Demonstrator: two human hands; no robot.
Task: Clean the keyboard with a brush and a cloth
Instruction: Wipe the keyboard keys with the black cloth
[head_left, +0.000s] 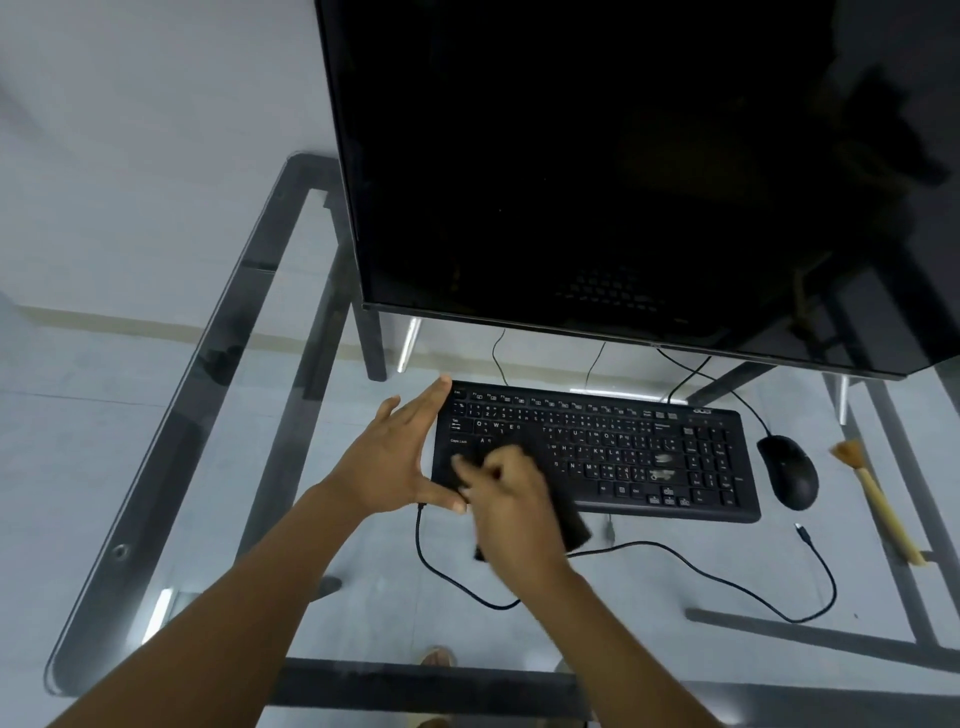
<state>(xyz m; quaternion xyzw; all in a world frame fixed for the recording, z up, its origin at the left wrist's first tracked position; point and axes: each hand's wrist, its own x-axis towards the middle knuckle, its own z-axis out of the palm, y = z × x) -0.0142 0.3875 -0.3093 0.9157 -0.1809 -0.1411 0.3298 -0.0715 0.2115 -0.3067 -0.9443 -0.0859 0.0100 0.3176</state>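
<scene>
A black keyboard lies on the glass desk below the monitor. My left hand is flat and open, its palm and thumb against the keyboard's left edge. My right hand is blurred over the keyboard's lower left keys, closed on a dark cloth that trails toward the front edge. A brush with a pale wooden handle and tan bristles lies on the desk at the far right, apart from both hands.
A large dark monitor overhangs the back of the desk. A black mouse sits right of the keyboard. A loose black cable loops across the glass in front. The desk's dark metal frame shows through the glass.
</scene>
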